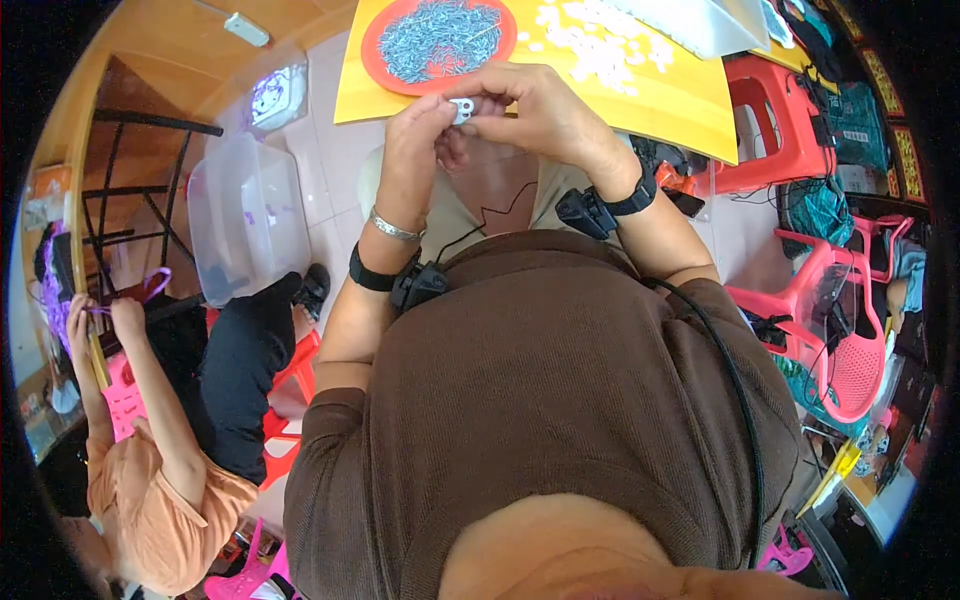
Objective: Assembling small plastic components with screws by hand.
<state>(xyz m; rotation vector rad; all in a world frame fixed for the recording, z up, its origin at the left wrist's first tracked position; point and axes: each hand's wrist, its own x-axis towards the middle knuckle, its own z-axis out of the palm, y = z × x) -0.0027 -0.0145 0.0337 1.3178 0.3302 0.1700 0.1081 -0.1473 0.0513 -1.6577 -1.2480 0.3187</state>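
Observation:
Just off the near edge of the yellow table, my left hand [415, 140] pinches a small white plastic piece [461, 110] with holes in it. My right hand [545, 112] is closed close against the right side of that piece, thumb and fingers curled toward it. Whatever lies between its fingertips is too small to make out. Beyond my hands a red round tray [371, 62] holds a heap of thin silvery screws or nails [440, 40]. Many loose white pieces [605, 50] are scattered on the table to the right of the tray.
The yellow tabletop [690, 115] carries a clear plastic bin [705, 25] at its far right. A red stool [765, 130] and pink chairs [840, 330] stand at right. On the left are a translucent tub [250, 215] and a seated person [165, 480] handling purple cord.

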